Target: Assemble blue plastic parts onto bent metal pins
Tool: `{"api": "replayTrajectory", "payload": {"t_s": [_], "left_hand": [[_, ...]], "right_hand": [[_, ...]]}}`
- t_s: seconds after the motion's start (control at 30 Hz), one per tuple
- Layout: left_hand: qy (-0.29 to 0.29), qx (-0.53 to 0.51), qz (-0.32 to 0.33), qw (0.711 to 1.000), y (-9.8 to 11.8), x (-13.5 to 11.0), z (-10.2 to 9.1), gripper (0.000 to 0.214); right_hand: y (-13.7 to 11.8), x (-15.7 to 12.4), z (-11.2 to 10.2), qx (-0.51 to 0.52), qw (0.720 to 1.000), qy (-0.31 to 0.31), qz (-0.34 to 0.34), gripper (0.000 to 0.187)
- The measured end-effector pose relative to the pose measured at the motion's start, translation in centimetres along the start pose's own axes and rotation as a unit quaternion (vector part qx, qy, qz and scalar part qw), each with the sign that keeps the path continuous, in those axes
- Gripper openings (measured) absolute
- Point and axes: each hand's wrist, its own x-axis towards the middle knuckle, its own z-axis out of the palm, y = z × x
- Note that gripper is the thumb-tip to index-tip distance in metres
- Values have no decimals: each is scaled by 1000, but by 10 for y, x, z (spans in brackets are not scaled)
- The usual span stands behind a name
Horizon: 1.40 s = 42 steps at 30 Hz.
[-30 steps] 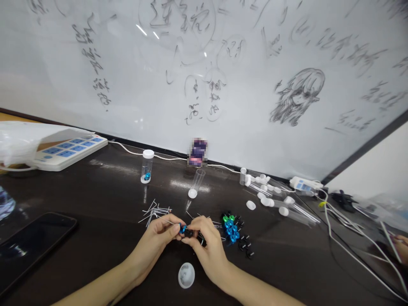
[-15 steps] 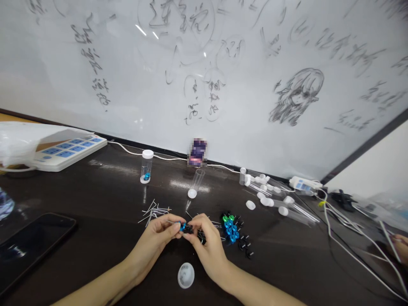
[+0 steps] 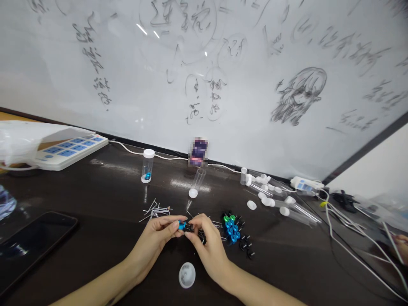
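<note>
My left hand (image 3: 153, 243) and my right hand (image 3: 208, 246) meet over the dark table, fingertips pinched together on a small blue and black part (image 3: 185, 227). A thin metal pin seems to run through the left fingers. Left of the hands lies a heap of bent metal pins (image 3: 155, 210). To the right sits a cluster of blue, green and black small parts (image 3: 234, 231). A white cap (image 3: 186, 274) lies on the table between my wrists.
A capped vial with blue parts (image 3: 147, 166) stands upright behind, and an open clear tube (image 3: 196, 183) leans nearby. Several tubes and white caps (image 3: 274, 198) lie at right beside cables (image 3: 341, 229). A black phone (image 3: 30, 244) is at left, a power strip (image 3: 68, 149) farther back.
Both hands stayed in place with small finger movements on the part; the view shifted slightly.
</note>
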Motion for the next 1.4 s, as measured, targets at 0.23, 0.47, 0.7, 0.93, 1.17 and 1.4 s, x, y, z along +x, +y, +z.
{"api": "replayTrajectory", "payload": {"t_s": [0.23, 0.47, 0.7, 0.93, 1.17, 1.4], "left_hand": [[-7, 5, 11, 1000, -1, -1, 0, 15], [-7, 11, 8, 1000, 0, -1, 0, 15], [-7, 15, 10, 1000, 0, 0, 1, 14], [0, 22, 8, 1000, 0, -2, 1, 14], [-5, 24, 9, 1000, 0, -3, 1, 15], [-3, 28, 14, 1000, 0, -2, 1, 14]], "right_hand": [[0, 0, 0, 0, 1000, 5, -10, 7], [-1, -1, 0, -8, 1000, 2, -17, 5], [0, -1, 0, -12, 999, 13, -30, 7], [-3, 0, -2, -20, 1000, -7, 6, 16], [0, -1, 1, -11, 1000, 10, -26, 7], [-1, 0, -1, -16, 999, -21, 21, 24]]}}
